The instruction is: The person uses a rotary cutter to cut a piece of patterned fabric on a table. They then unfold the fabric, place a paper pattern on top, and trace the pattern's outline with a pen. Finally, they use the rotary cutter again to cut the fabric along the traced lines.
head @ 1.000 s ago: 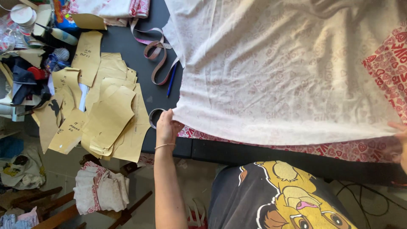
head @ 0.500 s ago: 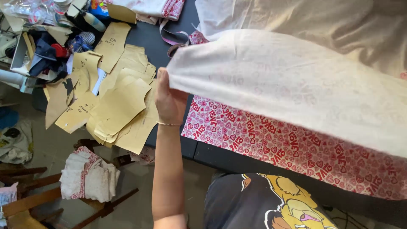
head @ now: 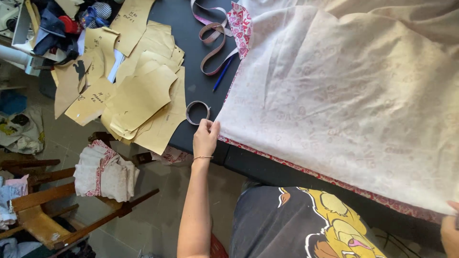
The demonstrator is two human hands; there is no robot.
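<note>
My left hand (head: 206, 137) is closed in a pinch on the near left corner of the pale cloth (head: 344, 100), fingers curled over its edge right at the lip of the dark counter (head: 201, 62). My right hand (head: 450, 230) barely shows at the lower right edge of the view; it sits at the cloth's other near corner, but I cannot tell how far it is closed or whether it grips. The cloth lies spread flat across most of the counter, its faded side up, with a red heart-print border peeking out along the near edge. It looks light, thin and limp to me, likely to sag and wrinkle anywhere it is unsupported, so the corners and hem seem the sound places to hold. Just beside my left hand lies a small metal ring (head: 197, 112), and beyond it a heap of tan paper patterns (head: 141, 95), a blue pen (head: 222, 74) and a looped strap (head: 213, 43).
</note>
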